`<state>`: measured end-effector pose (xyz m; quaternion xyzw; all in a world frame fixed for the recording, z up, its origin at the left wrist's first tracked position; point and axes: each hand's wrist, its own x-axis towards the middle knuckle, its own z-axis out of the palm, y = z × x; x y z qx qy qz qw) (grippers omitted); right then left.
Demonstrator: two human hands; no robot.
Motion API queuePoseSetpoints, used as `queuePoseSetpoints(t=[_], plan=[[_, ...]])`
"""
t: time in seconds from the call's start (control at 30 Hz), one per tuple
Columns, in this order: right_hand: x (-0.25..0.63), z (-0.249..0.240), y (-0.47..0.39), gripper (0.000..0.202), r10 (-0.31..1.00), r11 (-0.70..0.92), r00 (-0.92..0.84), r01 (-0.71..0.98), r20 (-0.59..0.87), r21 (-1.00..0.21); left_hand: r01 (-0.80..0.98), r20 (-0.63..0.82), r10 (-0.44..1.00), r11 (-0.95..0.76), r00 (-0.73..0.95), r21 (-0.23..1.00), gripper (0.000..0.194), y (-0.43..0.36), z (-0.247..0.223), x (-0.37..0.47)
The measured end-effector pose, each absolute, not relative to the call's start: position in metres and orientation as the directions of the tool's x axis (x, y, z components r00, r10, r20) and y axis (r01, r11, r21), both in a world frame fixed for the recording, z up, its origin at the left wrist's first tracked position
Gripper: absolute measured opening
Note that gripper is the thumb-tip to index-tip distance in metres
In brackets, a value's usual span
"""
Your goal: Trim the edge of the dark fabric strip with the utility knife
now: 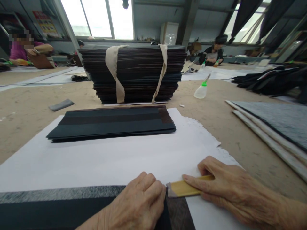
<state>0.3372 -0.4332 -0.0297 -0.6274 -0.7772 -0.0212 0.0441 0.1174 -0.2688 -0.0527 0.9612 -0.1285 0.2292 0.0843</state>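
At the bottom, a dark panel [59, 213], fabric or leather, lies on white paper with a speckled grey strip [59, 193] along its far edge. My left hand [139, 204] is closed at the panel's right end, its fingers curled and pinching the edge; the fingertips are partly hidden. My right hand [230, 188] grips a flat yellow wooden scraper [183, 188], the index finger stretched along it. The scraper's greyish tip touches the panel's edge beside my left fingers, over a dark brown piece [181, 212].
White paper [115, 163] covers the near table. Beyond lie folded dark panels [117, 123], a tall strapped stack [139, 73], a green-capped glue bottle [200, 91] and a grey scrap [61, 104]. Thick grey sheets [283, 124] lie right. People work at the back.
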Motion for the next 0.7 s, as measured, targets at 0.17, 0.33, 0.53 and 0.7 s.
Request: queuePoseSetpoints(t=[0.17,0.33,0.53,0.7], plan=[[0.33,-0.032,-0.415,0.034,0.969,0.242,-0.239,0.969,0.065,-0.042,-0.273,0.459,-0.211,-0.959,0.863,0.072,0.034,-0.267,-0.051,0.115],[0.333,-0.031,-0.416,0.036,0.964,0.257,-0.251,0.965,0.083,-0.062,-0.258,0.407,-0.197,-0.961,0.892,0.101,0.031,-0.255,-0.047,0.105],[0.337,-0.033,-0.415,0.033,0.957,0.283,-0.277,0.956,0.084,-0.08,-0.241,0.384,-0.134,-0.938,0.914,0.247,0.034,-0.232,-0.041,0.079],[0.341,-0.034,-0.411,0.031,0.95,0.309,-0.305,0.948,0.064,-0.079,-0.191,0.385,-0.067,-0.937,0.92,0.292,0.041,-0.226,-0.043,0.066]])
